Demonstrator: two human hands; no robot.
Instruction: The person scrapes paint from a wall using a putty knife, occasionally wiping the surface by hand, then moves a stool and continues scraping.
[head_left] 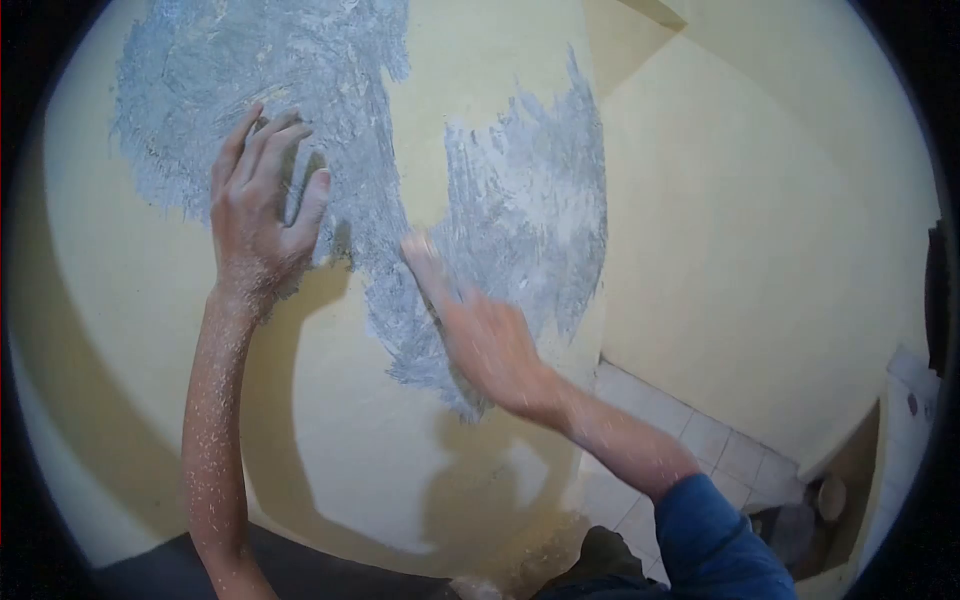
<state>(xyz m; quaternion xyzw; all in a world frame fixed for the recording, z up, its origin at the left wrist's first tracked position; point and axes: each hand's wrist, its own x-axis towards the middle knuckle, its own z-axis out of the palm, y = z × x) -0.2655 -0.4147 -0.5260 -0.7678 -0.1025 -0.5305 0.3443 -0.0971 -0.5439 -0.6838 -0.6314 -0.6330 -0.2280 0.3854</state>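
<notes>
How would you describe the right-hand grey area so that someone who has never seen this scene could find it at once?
Find the big yellow wall, then its right-hand corner. The pale-centred grey area borders that corner, above the right forearm. A yellow strip separates its top from the larger grey patch behind the left hand.
</notes>
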